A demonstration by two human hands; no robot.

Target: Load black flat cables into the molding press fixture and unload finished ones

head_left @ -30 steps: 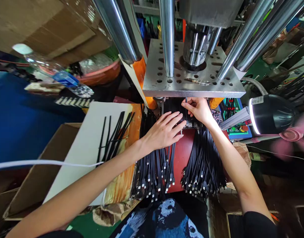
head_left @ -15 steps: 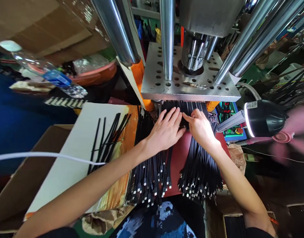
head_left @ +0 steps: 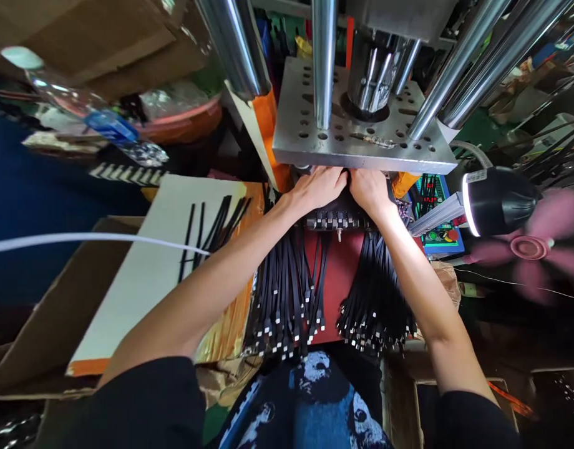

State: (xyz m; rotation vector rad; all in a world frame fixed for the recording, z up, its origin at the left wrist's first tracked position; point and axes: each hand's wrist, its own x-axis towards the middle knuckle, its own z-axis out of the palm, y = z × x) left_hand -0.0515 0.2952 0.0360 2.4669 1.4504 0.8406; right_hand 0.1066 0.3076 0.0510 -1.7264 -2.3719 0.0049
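My left hand (head_left: 321,187) and right hand (head_left: 369,189) have moved in to the front edge of the perforated silver steel plate (head_left: 345,143), so the handling now seems deeper on the black, metal-fronted fixture (head_left: 331,220) beneath it. Both curl, fingertips hidden; what they grip, I cannot tell.

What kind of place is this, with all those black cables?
Probably a workshop or small factory: there's a thick metal plate, bunches of black cables and a blue control panel.
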